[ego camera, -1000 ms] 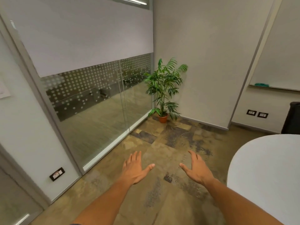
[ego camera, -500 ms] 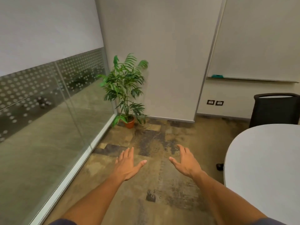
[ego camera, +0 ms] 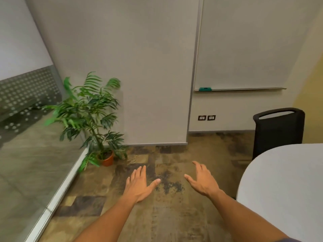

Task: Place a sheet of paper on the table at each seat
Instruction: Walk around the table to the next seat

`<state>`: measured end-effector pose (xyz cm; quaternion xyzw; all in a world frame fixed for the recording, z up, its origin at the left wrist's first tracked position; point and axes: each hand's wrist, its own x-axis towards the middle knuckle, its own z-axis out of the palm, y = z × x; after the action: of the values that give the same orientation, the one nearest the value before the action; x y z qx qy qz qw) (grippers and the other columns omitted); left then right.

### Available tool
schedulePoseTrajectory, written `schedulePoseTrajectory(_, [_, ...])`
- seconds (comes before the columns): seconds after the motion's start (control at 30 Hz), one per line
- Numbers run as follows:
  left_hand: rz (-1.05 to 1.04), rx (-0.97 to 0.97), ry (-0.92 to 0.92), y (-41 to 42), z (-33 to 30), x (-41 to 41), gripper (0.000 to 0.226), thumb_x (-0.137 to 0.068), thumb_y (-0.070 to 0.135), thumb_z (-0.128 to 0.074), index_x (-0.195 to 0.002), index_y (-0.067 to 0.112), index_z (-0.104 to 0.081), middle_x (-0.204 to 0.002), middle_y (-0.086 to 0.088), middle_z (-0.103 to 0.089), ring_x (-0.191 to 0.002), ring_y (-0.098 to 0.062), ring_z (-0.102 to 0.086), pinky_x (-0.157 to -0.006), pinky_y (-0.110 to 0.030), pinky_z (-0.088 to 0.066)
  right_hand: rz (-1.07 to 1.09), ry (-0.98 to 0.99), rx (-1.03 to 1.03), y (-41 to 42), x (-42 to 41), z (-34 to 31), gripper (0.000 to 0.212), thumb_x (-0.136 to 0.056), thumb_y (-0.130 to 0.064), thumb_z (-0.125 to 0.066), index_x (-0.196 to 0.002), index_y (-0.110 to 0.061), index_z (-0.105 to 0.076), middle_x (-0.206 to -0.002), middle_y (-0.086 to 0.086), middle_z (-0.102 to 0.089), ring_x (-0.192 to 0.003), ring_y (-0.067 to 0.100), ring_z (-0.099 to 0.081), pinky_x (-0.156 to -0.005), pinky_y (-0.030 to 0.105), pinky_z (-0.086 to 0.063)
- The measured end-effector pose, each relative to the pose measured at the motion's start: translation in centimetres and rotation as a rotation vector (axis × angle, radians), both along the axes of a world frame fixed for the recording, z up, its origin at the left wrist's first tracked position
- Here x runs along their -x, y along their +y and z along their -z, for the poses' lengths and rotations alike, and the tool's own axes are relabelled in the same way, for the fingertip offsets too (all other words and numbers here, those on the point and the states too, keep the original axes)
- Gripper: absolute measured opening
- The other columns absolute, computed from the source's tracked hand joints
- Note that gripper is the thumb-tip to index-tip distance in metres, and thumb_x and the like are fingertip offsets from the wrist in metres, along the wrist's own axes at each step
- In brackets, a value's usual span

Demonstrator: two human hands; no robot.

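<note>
My left hand (ego camera: 139, 185) and my right hand (ego camera: 202, 181) are stretched out in front of me over the carpet, palms down, fingers apart, holding nothing. The rounded end of a white table (ego camera: 283, 186) fills the lower right, a little to the right of my right hand. A black mesh chair (ego camera: 277, 131) stands at the table's far side. No sheet of paper is in view.
A potted palm (ego camera: 90, 116) stands in the corner by the glass partition (ego camera: 31, 154) on the left. A whiteboard (ego camera: 244, 46) with a teal eraser (ego camera: 205, 88) on its ledge hangs on the far wall. Patterned carpet (ego camera: 157, 215) lies between me and the walls.
The view has swung to the right: the glass wall and plant slid left, while the whiteboard, chair and more of the table came in. Both hands stay open in front.
</note>
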<state>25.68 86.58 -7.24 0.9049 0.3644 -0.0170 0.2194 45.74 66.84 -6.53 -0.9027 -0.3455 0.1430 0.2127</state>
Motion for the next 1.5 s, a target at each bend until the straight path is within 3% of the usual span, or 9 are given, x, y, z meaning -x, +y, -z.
schedulePoseTrajectory(0.23, [0.135, -0.019, -0.018, 6.2, 0.2, -15.3, 0.125, -0.062, 0.098, -0.007, -0.159, 0.02, 0.0, -0.168, -0.004, -0.002, -0.154, -0.026, -0.003, -0.122, -0.052, -0.008, 0.119, -0.007, -0.009, 4.6, -12.2, 0.4, 0.08, -0.089, -0.066, -0.048, -0.153, -0.024, -0.024, -0.151, 0.008, -0.038, -0.134, 0.029, -0.044, -0.108, 0.044, -0.042])
schedulePoseTrajectory(0.47, [0.332, -0.03, 0.0, 13.0, 2.4, -31.7, 0.108, -0.078, 0.089, -0.021, -0.159, 0.02, 0.0, -0.168, -0.005, -0.002, -0.154, -0.025, -0.002, -0.124, -0.051, -0.009, 0.33, -0.004, -0.018, 8.0, -24.1, 2.9, 0.077, -0.09, -0.062, -0.05, -0.153, -0.024, -0.025, -0.151, 0.007, -0.038, -0.134, 0.028, -0.044, -0.108, 0.043, -0.042])
schedulePoseTrajectory(0.67, [0.596, -0.058, 0.02, 13.8, 2.5, -45.5, 0.13, -0.057, 0.1, -0.001, -0.159, 0.019, 0.0, -0.168, -0.005, 0.0, -0.154, -0.024, -0.003, -0.123, -0.049, -0.011, 0.608, 0.017, -0.096, 7.1, -31.7, 1.8, 0.076, -0.091, -0.061, -0.052, -0.152, -0.024, -0.026, -0.152, 0.005, -0.038, -0.135, 0.024, -0.044, -0.111, 0.04, -0.04])
schedulePoseTrajectory(0.87, [0.9, -0.088, -0.093, 7.5, 1.7, -58.5, 0.122, -0.065, 0.098, -0.006, -0.158, 0.021, 0.002, -0.167, -0.005, 0.008, -0.154, -0.025, 0.003, -0.124, -0.047, -0.009, 0.931, 0.029, -0.122, 0.6, -36.2, 2.2, 0.077, -0.091, -0.065, -0.049, -0.154, -0.029, -0.023, -0.159, 0.001, -0.032, -0.142, 0.023, -0.039, -0.114, 0.039, -0.038])
schedulePoseTrajectory(1.13, [1.239, -0.094, -0.246, -7.9, 0.5, -73.4, 0.111, -0.076, 0.091, -0.013, -0.158, 0.018, 0.003, -0.166, -0.006, 0.013, -0.152, -0.024, 0.014, -0.125, -0.048, -0.005, 1.264, 0.043, -0.121, -12.6, -41.0, 3.6, 0.075, -0.093, -0.061, -0.05, -0.154, -0.027, -0.022, -0.158, 0.003, -0.032, -0.14, 0.026, -0.041, -0.113, 0.04, -0.039])
schedulePoseTrajectory(1.3, [1.387, -0.144, -0.386, -15.3, -2.3, -82.7, 0.105, -0.08, 0.09, -0.013, -0.158, 0.021, 0.0, -0.167, -0.002, 0.008, -0.152, -0.02, 0.017, -0.124, -0.045, 0.002, 1.353, 0.062, -0.108, -18.7, -46.4, 3.0, 0.076, -0.094, -0.059, -0.051, -0.154, -0.025, -0.021, -0.158, 0.005, -0.032, -0.139, 0.027, -0.04, -0.112, 0.043, -0.039])
schedulePoseTrajectory(1.5, [1.475, -0.217, -0.388, -19.8, -4.8, -94.4, 0.105, -0.079, 0.088, -0.007, -0.158, 0.019, -0.002, -0.167, -0.005, 0.005, -0.152, -0.022, 0.015, -0.123, -0.044, 0.006, 1.428, 0.059, -0.084, -21.1, -55.2, 1.9, 0.076, -0.094, -0.059, -0.051, -0.154, -0.024, -0.021, -0.158, 0.006, -0.031, -0.14, 0.028, -0.04, -0.113, 0.043, -0.039])
